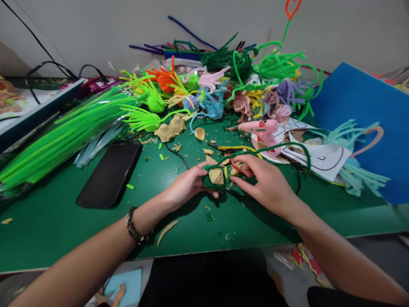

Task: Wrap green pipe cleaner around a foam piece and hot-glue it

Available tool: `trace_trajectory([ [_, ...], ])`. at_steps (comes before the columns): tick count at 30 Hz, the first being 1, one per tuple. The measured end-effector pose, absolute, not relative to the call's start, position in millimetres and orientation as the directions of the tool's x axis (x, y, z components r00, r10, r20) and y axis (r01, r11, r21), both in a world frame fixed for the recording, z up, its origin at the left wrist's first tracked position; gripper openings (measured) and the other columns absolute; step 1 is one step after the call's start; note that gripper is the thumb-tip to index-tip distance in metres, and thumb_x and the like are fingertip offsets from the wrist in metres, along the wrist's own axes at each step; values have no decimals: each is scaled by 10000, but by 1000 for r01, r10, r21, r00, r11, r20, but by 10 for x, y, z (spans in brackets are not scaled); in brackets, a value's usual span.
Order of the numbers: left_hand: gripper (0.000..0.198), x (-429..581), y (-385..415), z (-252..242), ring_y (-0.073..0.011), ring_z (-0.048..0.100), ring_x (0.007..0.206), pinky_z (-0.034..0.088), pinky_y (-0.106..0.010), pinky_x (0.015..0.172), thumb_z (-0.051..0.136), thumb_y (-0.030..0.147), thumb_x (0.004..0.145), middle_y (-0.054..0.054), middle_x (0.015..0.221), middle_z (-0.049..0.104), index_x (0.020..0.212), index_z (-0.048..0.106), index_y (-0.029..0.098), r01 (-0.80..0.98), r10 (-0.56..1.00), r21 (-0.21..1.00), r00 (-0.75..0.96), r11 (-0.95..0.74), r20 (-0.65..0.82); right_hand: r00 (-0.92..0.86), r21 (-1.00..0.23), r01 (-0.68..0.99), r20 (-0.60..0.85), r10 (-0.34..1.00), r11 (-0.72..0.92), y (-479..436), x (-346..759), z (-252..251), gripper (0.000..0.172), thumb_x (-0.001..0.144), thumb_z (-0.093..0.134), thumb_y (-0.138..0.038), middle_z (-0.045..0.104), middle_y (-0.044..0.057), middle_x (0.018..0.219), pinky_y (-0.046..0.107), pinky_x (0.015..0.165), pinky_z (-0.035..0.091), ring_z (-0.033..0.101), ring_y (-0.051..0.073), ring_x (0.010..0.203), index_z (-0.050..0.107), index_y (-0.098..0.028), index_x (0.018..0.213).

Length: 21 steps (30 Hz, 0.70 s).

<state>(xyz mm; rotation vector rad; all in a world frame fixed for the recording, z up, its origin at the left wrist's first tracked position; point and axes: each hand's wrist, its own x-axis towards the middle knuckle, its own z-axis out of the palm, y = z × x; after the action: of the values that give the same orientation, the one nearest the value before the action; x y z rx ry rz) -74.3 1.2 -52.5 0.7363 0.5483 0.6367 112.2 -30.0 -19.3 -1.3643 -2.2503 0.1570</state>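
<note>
left hand [191,182]: grip closed around a dark green wrapped piece [214,186], thumb on its upper left edge, fingers beneath. the piece is held just above the near middle of the counter [194,232]; a tan patch [216,176] shows on its upward face.

right hand [270,183]: thumb and forefinger at the right end of the piece, beside a red loop [235,165]; cannot tell whether this grip is clenched on either. a dark green stem [281,146] runs from the piece to the right, passing above the right hand and curling down.

around the hands: tan scraps [208,152] scattered; a curved tan sliver [166,232] near, left of the piece. a small tan cup [200,134] lies farther off.

left: black phone [110,175], flat; beyond it a clear bag of bright green stems [64,140].

right: pink glue gun [263,127], then white paper with black lines [329,158] beside a pale aqua bundle [364,177]; blue board [354,115] at the far right.

far middle: orange bundle [164,79] and light blue bundle [213,105] among a heap of other colours.
</note>
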Motion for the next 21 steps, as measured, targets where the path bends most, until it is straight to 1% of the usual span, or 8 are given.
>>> trace_trajectory([
  [3, 306, -743, 15, -508, -155, 579, 559, 409, -310, 603, 433, 238, 681, -16, 746, 655, 975, 464, 159, -309, 681, 748, 688, 587, -251, -375, -320, 797, 402, 835, 512, -286, 1131, -213, 110, 837, 481, -212, 581, 29, 689, 267, 590, 398, 533, 139, 645, 561, -165, 779],
  [6, 321, -749, 13, -486, -155, 580, 540, 403, -313, 615, 421, 237, 681, -12, 699, 656, 989, 458, 152, -282, 678, 756, 681, 590, -276, -300, -524, 697, 408, 863, 490, -301, 1140, -162, 194, 854, 449, -202, 560, 22, 706, 256, 623, 411, 530, 122, 675, 533, -177, 681],
  [9, 310, -753, 8, -469, -155, 580, 534, 398, -318, 626, 416, 230, 682, -16, 714, 663, 979, 458, 153, -270, 685, 761, 666, 589, -294, -261, -823, 390, 331, 907, 413, -326, 1130, -109, 258, 883, 394, -230, 570, 41, 889, 290, 766, 429, 539, 133, 864, 495, -187, 649],
  [11, 303, -753, 3, -463, -160, 578, 541, 397, -319, 623, 419, 231, 681, -21, 718, 661, 971, 462, 156, -273, 687, 760, 664, 589, -294, -288, -944, 114, 266, 920, 309, -338, 1110, -98, 290, 895, 376, -265, 574, 44, 982, 323, 819, 426, 531, 148, 953, 461, -188, 629],
  [13, 300, -753, 0, -463, -170, 577, 563, 397, -322, 616, 420, 235, 683, -31, 734, 660, 971, 462, 159, -277, 690, 761, 664, 587, -290, -346, -972, -103, 233, 909, 210, -343, 1089, -104, 306, 897, 376, -294, 593, 34, 880, 316, 759, 443, 562, 140, 850, 432, -188, 615],
  [15, 299, -756, -1, -467, -173, 570, 576, 396, -325, 619, 417, 234, 688, -42, 762, 657, 974, 461, 159, -280, 692, 762, 661, 585, -288, -399, -969, -197, 220, 890, 151, -342, 1079, -115, 305, 899, 378, -307, 533, -11, 661, 271, 619, 429, 520, 96, 598, 419, -190, 621],
  [18, 310, -763, 2, -478, -169, 563, 577, 394, -330, 631, 416, 235, 690, -43, 781, 652, 987, 460, 159, -284, 693, 757, 660, 588, -291, -390, -982, -113, 185, 902, 152, -336, 1088, -125, 303, 897, 380, -333, 370, -57, 532, 228, 468, 317, 334, 67, 448, 423, -191, 632],
  [21, 313, -765, 5, -489, -169, 565, 572, 393, -330, 635, 419, 241, 691, -28, 739, 645, 990, 461, 161, -285, 688, 757, 668, 588, -283, -286, -957, 202, 146, 947, 209, -328, 1099, -138, 241, 878, 410, -315, 388, -41, 583, 216, 455, 285, 336, 74, 498, 456, -188, 679],
])
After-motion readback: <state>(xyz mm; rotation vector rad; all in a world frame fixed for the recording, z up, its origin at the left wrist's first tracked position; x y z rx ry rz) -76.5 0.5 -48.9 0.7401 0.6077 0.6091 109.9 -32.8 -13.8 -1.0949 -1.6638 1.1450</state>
